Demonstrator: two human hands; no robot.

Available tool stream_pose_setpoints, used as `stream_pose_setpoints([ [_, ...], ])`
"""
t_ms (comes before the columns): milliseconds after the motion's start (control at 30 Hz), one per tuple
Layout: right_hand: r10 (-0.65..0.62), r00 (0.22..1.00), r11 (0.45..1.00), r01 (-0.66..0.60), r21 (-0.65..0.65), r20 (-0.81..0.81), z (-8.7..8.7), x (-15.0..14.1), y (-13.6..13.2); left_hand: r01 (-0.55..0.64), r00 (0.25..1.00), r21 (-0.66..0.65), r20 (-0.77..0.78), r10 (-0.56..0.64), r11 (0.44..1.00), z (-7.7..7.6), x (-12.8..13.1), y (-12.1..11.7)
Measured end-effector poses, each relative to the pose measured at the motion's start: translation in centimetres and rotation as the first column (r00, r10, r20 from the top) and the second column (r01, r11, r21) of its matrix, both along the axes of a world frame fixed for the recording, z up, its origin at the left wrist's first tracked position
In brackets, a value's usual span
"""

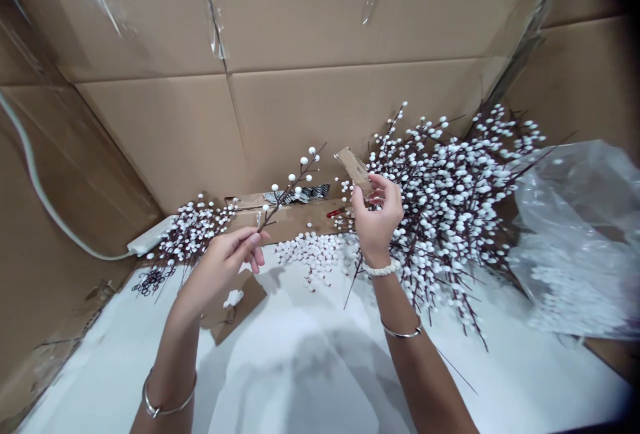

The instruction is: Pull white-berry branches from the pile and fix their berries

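My left hand [227, 257] pinches the lower stem of a thin brown sprig with white berries [295, 184], held up over the white table [300, 367]. My right hand [377, 221] is closed on a small strip of brown cardboard [354, 169], raised in front of a big heap of white-berry branches [450, 201]. Between the hands, loose white berries [313, 254] lie piled on the table. A flat cardboard scrap [235, 304] with a white bit on it lies under my left hand.
Tall cardboard sheets [280, 114] wall in the table at the back and both sides. A smaller bunch of berry sprigs [190, 234] lies at the left, by small dark rings [150, 281]. A crumpled clear plastic bag [580, 241] fills the right. A white cable [35, 181] runs down the left wall.
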State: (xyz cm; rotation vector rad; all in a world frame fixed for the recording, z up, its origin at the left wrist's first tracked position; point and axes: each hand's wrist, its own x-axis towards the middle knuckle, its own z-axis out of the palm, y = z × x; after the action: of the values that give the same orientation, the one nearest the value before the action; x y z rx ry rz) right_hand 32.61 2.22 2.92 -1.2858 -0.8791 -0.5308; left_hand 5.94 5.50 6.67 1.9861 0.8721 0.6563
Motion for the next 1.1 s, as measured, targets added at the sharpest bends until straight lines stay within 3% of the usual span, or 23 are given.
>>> stream_pose_setpoints([
  [500,0.006,0.998,1.000,-0.005,0.008,-0.066,-0.29,0.82,0.18,0.064,0.990,0.033,-0.131,-0.059,0.997,0.05,-0.01,0.07],
  [1100,0.001,0.999,1.000,-0.001,0.001,-0.035,-0.40,0.74,0.29,0.068,0.989,0.031,-0.131,-0.063,0.997,-0.10,0.16,0.26],
])
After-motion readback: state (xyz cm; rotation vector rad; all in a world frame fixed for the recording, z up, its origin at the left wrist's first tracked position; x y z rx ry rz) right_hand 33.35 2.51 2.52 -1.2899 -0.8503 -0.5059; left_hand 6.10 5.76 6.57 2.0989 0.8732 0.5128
